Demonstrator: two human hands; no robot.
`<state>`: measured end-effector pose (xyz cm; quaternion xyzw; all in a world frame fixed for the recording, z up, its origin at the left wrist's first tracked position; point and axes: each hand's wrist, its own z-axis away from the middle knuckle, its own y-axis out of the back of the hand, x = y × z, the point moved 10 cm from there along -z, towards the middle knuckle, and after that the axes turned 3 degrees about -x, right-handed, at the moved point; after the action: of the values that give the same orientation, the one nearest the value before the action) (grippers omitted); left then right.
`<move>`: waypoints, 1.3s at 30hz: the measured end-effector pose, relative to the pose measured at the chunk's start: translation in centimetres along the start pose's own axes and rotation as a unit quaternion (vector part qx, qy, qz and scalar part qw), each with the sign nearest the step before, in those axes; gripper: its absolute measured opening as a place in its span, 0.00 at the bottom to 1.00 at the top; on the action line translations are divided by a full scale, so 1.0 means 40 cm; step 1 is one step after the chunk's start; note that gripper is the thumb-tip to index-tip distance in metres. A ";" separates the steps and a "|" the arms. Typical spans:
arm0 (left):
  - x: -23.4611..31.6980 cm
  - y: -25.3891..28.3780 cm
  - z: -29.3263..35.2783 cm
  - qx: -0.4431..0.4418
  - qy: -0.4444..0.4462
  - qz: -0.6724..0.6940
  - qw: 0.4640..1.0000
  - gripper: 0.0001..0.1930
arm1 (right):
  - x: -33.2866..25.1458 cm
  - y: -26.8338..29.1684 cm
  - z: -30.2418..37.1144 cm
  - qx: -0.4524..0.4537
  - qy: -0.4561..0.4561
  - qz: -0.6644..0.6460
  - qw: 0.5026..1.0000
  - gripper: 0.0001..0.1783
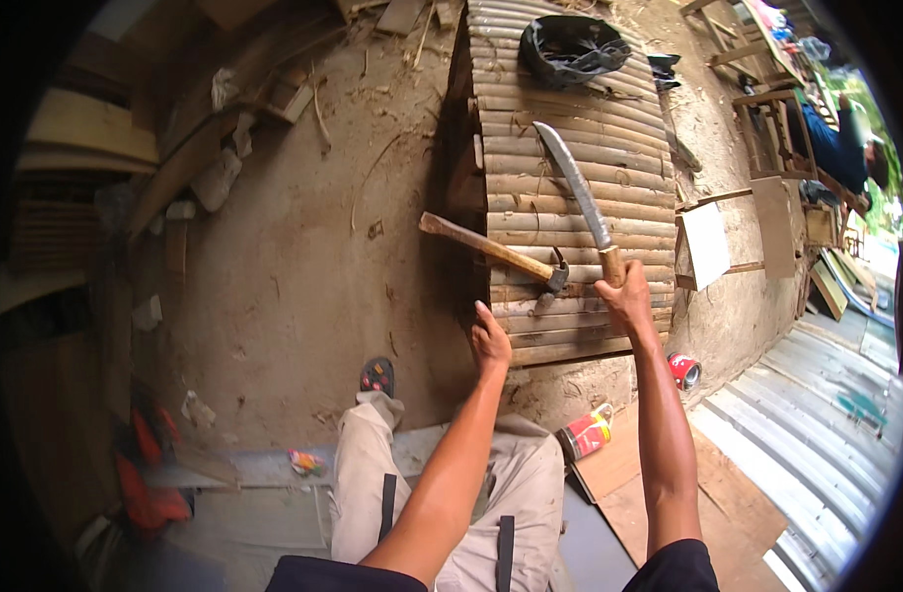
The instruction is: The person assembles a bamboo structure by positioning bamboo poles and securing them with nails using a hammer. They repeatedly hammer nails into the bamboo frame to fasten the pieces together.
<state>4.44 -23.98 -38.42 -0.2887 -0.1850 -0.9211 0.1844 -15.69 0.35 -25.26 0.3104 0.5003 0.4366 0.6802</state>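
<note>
My right hand point(623, 294) is closed round the wooden handle of a machete point(576, 184). Its long, slightly curved blade points away and to the left, over a bench of bamboo slats point(580, 340). My left hand point(491, 337) hovers at the bench's near left edge, holding nothing that shows; its thumb sticks up and its fingers look loosely apart, partly hidden. Between the hands and the far end, a hammer point(501, 254) lies across the slats, its dark head on the bench and its worn wooden handle jutting past the left edge.
A black, plastic-lined basin point(574, 49) stands at the bench's far end. Right of the bench are a red can point(683, 370), a white panel point(705, 245) and corrugated metal sheets point(817, 419). A red-yellow tin point(587, 431) sits by my knee. Another person point(846, 148) is at far right.
</note>
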 end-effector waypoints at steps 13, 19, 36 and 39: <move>-0.168 -0.021 -0.074 -0.053 0.036 0.370 0.927 0.43 | 0.191 0.090 0.126 -0.329 0.288 0.063 0.897 0.34; -0.122 0.001 -0.044 -0.022 0.015 0.366 0.930 0.44 | 0.183 0.026 0.081 -0.351 0.338 0.156 0.859 0.35; -0.173 0.045 -0.074 0.093 0.021 0.280 0.955 0.43 | 0.156 0.006 0.034 -0.455 0.327 0.177 0.809 0.29; -0.172 0.047 -0.071 0.094 0.020 0.278 0.956 0.42 | 0.137 0.004 0.020 -0.471 0.331 0.154 0.803 0.29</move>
<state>9.24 -25.26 -44.28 -0.2913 -0.1796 -0.8175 0.4633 -14.32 5.37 -27.13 -0.1382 0.3739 0.7935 0.4599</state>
